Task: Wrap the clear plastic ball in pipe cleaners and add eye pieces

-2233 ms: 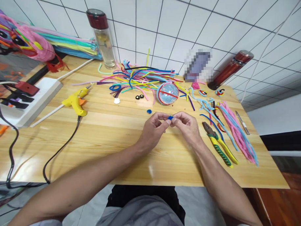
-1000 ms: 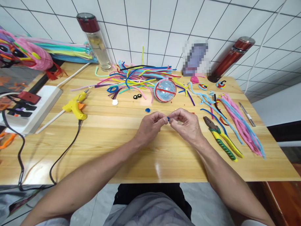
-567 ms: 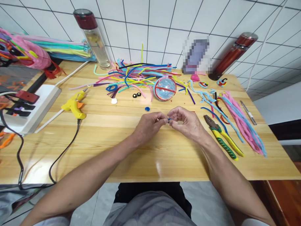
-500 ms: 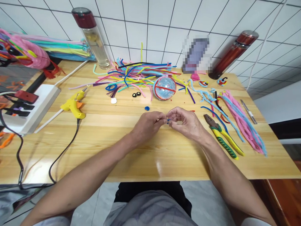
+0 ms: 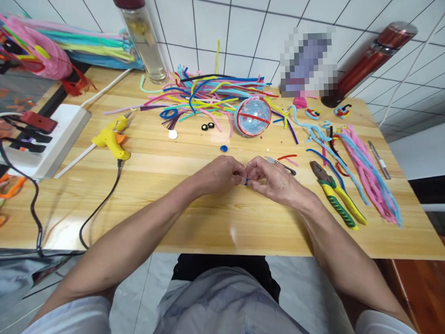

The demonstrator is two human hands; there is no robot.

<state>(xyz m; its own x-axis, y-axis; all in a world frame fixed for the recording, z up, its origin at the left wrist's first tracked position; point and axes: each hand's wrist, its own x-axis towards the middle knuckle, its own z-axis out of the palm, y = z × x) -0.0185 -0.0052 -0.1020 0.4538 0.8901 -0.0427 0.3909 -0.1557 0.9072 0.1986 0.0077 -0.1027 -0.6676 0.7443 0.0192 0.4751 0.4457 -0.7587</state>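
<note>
Fingertips of my left hand [image 5: 224, 174] and my right hand [image 5: 268, 180] meet over the middle of the table. Both are closed in a pinch on a short blue pipe cleaner [image 5: 247, 181], mostly hidden by the fingers. Just beyond them lies a small coiled blue disc [image 5: 224, 148]. A pair of thread snips [image 5: 286, 167] sits partly behind my right hand, beside short red and pink pipe cleaner bits [image 5: 288, 157]. Farther back stands a clear ball wrapped with light blue and a red band [image 5: 253, 117].
Pliers [image 5: 333, 195], a pink and blue pipe cleaner bundle [image 5: 372, 176] and a pen-like knife [image 5: 379, 159] lie right. A yellow glue gun [image 5: 114, 139] and power strip [image 5: 61, 138] are left. Loose pipe cleaners [image 5: 212, 94], a glass bottle [image 5: 145, 48] and a red flask [image 5: 372, 62] stand behind.
The camera view has shifted, so the table's things appear higher and a little to the right. Snips beside my right hand now show. Both hands stay together, fingers slightly shifted around the blue piece.
</note>
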